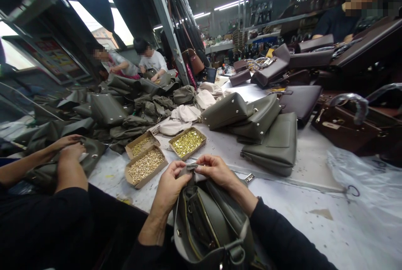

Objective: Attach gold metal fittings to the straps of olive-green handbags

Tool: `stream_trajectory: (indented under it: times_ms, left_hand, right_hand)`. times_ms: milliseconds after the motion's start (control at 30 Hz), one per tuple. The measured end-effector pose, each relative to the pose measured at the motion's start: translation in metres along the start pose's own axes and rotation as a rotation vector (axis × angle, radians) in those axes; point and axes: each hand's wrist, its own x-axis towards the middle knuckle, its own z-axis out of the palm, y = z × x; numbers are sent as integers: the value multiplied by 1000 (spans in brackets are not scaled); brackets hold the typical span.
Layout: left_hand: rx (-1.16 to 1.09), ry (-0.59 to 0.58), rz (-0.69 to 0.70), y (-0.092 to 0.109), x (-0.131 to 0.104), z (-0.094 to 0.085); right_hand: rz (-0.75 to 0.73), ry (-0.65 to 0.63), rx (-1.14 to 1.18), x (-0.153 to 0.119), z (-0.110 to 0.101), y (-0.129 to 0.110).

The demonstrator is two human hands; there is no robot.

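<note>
An olive-green handbag point(216, 215) stands open in front of me, its gold zip and dark inner pocket showing. My left hand point(169, 184) pinches a narrow strap end point(191, 167) at the bag's far edge between thumb and fingers. From the other side, my right hand point(216, 171) pinches the same strap end. Whether a small fitting is between the fingertips, I cannot tell. Just beyond my hands are cardboard boxes of small metal fittings: a box of gold pieces point(187, 142) and a box of copper-toned pieces point(147, 167).
Stacked olive bags point(273, 144) lie on the white table to the right, with dark brown bags point(348, 125) beyond. Crumpled plastic point(370, 186) covers the right side. A co-worker's hands point(70, 153) work on a green bag at left. Further people sit behind a green pile point(108, 109).
</note>
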Motion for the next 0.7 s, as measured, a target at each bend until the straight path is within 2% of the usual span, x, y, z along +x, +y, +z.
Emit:
stream_trajectory:
  times_ms: [100, 167, 300, 400, 567, 700]
  left_hand:
    - [108, -1, 2, 1, -6, -1]
    - [214, 10, 80, 0, -12, 1]
    - [350, 205, 261, -5, -22, 10]
    - [385, 296, 346, -11, -26, 17]
    - [453, 385, 505, -19, -26, 20]
    - [529, 418, 634, -25, -28, 18]
  right_hand:
    - [-188, 8, -242, -10, 3, -10]
    - [-287, 2, -426, -18, 5, -19]
    - [-327, 37, -627, -30, 8, -31]
    - [-337, 39, -586, -33, 8, -32]
    - [-367, -18, -309, -33, 10, -25]
    - [-441, -65, -345, -37, 11, -25]
